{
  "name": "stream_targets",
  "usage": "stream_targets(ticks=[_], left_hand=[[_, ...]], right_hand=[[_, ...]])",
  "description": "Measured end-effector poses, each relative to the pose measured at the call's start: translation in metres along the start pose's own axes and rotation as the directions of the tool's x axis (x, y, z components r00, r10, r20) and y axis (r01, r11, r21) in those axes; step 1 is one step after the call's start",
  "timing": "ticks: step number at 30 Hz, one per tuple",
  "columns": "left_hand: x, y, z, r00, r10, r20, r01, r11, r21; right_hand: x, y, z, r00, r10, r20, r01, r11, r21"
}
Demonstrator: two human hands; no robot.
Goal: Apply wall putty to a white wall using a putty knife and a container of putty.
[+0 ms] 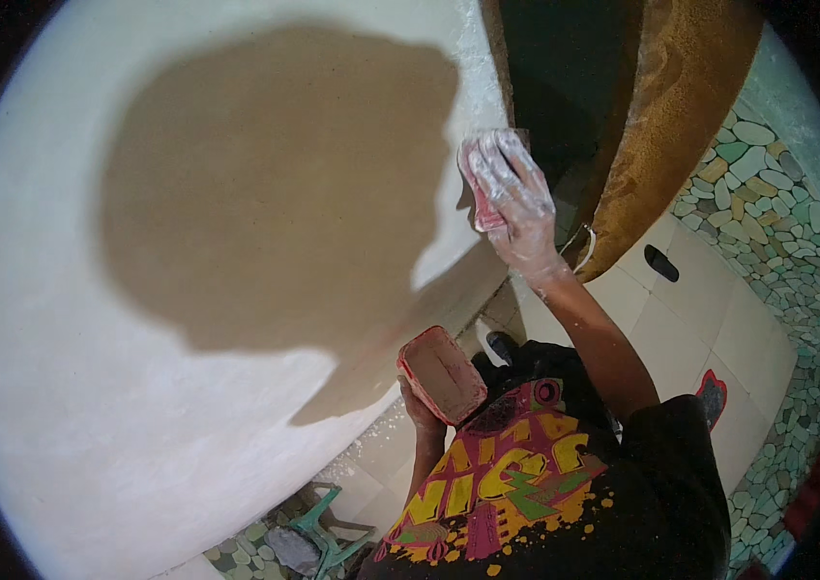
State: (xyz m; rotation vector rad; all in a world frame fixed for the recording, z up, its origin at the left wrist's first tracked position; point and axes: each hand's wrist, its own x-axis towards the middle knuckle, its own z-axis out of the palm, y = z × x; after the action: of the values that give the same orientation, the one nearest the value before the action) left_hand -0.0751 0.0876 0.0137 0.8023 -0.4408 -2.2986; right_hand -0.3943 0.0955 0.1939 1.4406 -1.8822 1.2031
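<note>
My right hand (516,203), coated in white powder, grips a flat pink tool (483,213) against the pale wall (236,464) at its vertical edge beside a dark opening (560,77); whether the tool is a pad or a scraper I cannot tell. My left hand (420,406) holds a red-rimmed rectangular container (442,375) with beige-pink material in it, lower down in front of my body. A large shadow covers much of the wall.
A brown door-like panel (681,87) with a white cord stands at the right. Below are tiles (729,319), pebble paving (758,184), a black slipper (661,262), a red-edged grey object (712,396) and a green stool-like frame (318,536). White specks lie along the wall's base.
</note>
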Motion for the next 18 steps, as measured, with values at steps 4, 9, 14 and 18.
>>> stream_targets(ticks=[4, 9, 14, 18], left_hand=[[0.000, -0.005, -0.001, 1.000, 0.002, 0.018, -0.001, 0.999, -0.033], [0.001, -0.003, -0.005, 0.999, -0.005, 0.042, 0.007, 0.998, -0.055], [-0.001, -0.004, -0.011, 0.999, -0.004, 0.055, 0.008, 0.997, -0.080], [-0.002, -0.005, -0.013, 0.998, -0.003, 0.069, 0.011, 0.994, -0.105]], right_hand=[[-0.045, 0.010, 0.004, 0.968, 0.052, 0.244, -0.034, 0.996, -0.079], [-0.037, 0.000, -0.014, 0.995, 0.088, 0.044, -0.096, 0.970, 0.222], [0.015, -0.034, -0.039, 0.810, 0.586, -0.021, -0.460, 0.657, 0.598], [0.026, -0.042, -0.038, 0.768, 0.630, 0.110, -0.583, 0.619, 0.526]])
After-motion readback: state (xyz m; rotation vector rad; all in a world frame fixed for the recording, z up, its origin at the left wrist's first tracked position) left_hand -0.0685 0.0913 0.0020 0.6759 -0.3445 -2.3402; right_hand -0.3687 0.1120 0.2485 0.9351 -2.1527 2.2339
